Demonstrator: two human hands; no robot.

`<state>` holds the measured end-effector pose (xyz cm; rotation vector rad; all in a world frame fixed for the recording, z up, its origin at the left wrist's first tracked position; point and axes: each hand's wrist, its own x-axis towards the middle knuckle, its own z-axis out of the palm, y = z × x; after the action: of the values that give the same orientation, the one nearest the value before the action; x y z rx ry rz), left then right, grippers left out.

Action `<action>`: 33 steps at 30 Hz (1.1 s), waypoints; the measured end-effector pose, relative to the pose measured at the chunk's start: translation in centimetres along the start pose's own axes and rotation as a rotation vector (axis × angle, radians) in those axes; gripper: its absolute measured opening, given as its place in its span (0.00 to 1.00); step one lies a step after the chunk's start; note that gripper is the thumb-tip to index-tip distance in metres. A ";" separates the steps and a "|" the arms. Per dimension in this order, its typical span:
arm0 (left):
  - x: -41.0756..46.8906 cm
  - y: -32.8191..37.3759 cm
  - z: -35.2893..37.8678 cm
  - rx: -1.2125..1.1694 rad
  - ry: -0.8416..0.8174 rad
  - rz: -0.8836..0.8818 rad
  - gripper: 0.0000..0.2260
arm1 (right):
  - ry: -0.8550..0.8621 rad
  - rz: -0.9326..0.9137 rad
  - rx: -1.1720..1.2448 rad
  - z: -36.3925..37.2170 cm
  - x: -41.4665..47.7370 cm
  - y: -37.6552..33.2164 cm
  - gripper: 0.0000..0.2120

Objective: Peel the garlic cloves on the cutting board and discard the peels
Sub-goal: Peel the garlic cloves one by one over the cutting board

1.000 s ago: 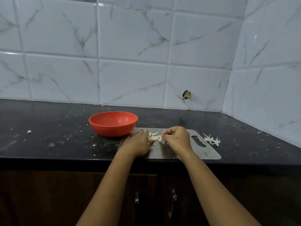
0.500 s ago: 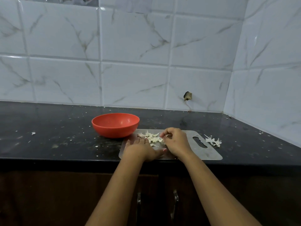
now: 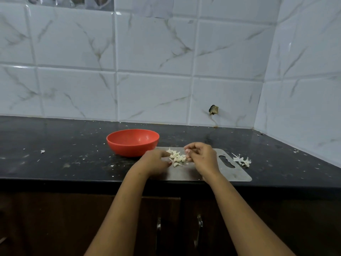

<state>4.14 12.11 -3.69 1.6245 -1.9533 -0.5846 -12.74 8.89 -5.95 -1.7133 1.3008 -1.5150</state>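
Both hands work over the cutting board [image 3: 234, 172], which lies at the front edge of the dark counter [image 3: 55, 159]. Left hand [image 3: 153, 162] rests palm-down on the board, fingers loosely spread toward the garlic cloves [image 3: 176, 157]; it grips nothing visible and appears positioned to steady or sort the pile. Right hand [image 3: 202, 157] is raised slightly above the board with fingers curled inward, thumb and forefinger pinched together at a small pale item (probably a single clove, though too small to confirm). This pinch suits pulling skin from a clove close to the pile.

Garlic cloves sit in a loose heap on the board between the two hands. A separate cluster of peels [image 3: 241, 160] lies on the counter just beyond the board's handle end, which suggests a discard spot within easy reach of the right hand.

An orange bowl [image 3: 132, 142] stands just behind the board's left end. Its visible interior appears empty.
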 end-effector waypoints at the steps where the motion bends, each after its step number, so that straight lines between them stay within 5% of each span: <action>1: -0.2 -0.5 -0.2 -0.038 0.047 0.003 0.16 | -0.006 -0.001 0.034 -0.1 -0.1 -0.2 0.08; 10: -1.3 -3.0 0.7 -0.145 0.374 0.036 0.17 | -0.437 0.060 0.101 0.9 -0.1 -1.2 0.07; 24: 0.5 -2.0 1.1 -0.493 0.284 0.096 0.11 | -0.229 0.124 0.360 2.6 -0.4 -1.4 0.02; 33: 0.2 -1.3 2.7 -0.149 0.426 0.227 0.09 | -0.249 0.163 0.434 2.2 -0.2 -1.0 0.03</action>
<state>3.38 11.62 -6.53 1.2878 -1.6998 -0.2603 -10.36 8.98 -5.76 -1.4237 0.8818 -1.3222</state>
